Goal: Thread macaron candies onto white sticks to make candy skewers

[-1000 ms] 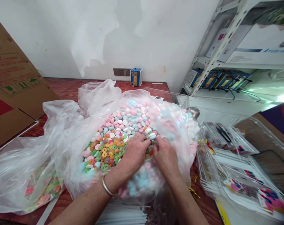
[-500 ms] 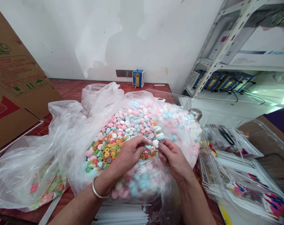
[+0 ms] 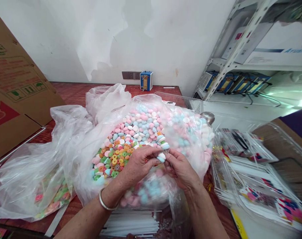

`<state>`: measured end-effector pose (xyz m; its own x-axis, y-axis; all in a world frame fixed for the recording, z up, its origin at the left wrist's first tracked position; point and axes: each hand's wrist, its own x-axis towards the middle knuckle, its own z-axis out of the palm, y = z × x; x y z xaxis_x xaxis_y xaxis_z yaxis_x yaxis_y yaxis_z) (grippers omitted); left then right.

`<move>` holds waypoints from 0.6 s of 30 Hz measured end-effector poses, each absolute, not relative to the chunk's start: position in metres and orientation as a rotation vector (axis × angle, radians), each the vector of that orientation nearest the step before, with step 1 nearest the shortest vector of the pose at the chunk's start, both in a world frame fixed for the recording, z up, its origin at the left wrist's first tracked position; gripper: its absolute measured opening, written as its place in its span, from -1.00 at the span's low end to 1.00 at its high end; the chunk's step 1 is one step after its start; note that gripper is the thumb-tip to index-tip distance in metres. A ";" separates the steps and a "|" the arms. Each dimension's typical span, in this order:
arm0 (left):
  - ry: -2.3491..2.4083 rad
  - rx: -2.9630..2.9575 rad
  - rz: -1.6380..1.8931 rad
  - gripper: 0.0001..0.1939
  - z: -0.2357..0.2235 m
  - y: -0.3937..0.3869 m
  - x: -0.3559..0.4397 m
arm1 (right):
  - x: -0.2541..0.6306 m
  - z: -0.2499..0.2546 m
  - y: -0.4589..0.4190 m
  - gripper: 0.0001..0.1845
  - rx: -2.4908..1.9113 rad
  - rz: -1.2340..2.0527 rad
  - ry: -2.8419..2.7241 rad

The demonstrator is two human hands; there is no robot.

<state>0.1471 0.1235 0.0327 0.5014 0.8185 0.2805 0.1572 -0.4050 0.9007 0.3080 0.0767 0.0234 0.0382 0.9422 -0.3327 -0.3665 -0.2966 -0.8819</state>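
Observation:
A big clear plastic bag (image 3: pixel 73 146) lies open on the red wooden table, full of pink, blue and white marshmallow candies (image 3: pixel 141 126) and ring-shaped gummies (image 3: pixel 113 159). My left hand (image 3: pixel 137 164), with a silver bangle on its wrist, pinches a blue-and-white candy (image 3: pixel 161 156) over the bag. My right hand (image 3: pixel 182 169) meets it from the right, fingers closed on a thin stick with several stacked candies (image 3: pixel 163 142) threaded above it.
A second bag with ring gummies (image 3: pixel 50 199) lies at the left. White sticks (image 3: pixel 131 224) lie at the near edge. Cardboard boxes (image 3: pixel 13 89) stand left. Clear trays with printed packets (image 3: pixel 255 186) sit right, metal shelving (image 3: pixel 240 49) behind them.
Both hands lifted slightly out of the candy pile and drew together; the stacked candies on the stick now show above the fingers.

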 end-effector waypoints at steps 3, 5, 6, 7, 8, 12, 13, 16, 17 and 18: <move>0.831 1.826 0.971 -0.78 0.030 0.123 0.147 | 0.303 0.022 0.077 -0.57 -1.214 1.445 -0.699; 0.845 1.670 0.963 -0.83 0.028 0.123 0.148 | 0.300 0.022 0.075 -0.60 -1.200 1.368 -0.721; 0.843 1.562 0.941 -0.83 0.028 0.123 0.148 | 0.298 0.021 0.073 -0.61 -1.186 1.335 -0.754; 0.835 1.449 0.919 -0.83 0.027 0.123 0.147 | 0.297 0.021 0.071 -0.62 -1.172 1.309 -0.795; 0.820 1.343 0.904 -0.81 0.028 0.123 0.147 | 0.295 0.020 0.069 -0.62 -1.162 1.286 -0.838; 0.744 1.147 0.871 -0.69 0.032 0.121 0.146 | 0.291 0.016 0.067 -0.60 -1.175 1.224 -0.874; 0.728 1.133 0.863 -0.67 0.032 0.120 0.146 | 0.290 0.016 0.068 -0.60 -1.182 1.216 -0.863; 0.730 1.138 0.860 -0.65 0.033 0.119 0.145 | 0.289 0.017 0.068 -0.64 -1.207 1.204 -0.871; 0.749 1.145 0.870 -0.67 0.033 0.119 0.145 | 0.288 0.018 0.066 -0.66 -1.222 1.194 -0.878; 0.777 1.147 0.890 -0.69 0.033 0.120 0.145 | 0.288 0.019 0.063 -0.68 -1.243 1.186 -0.893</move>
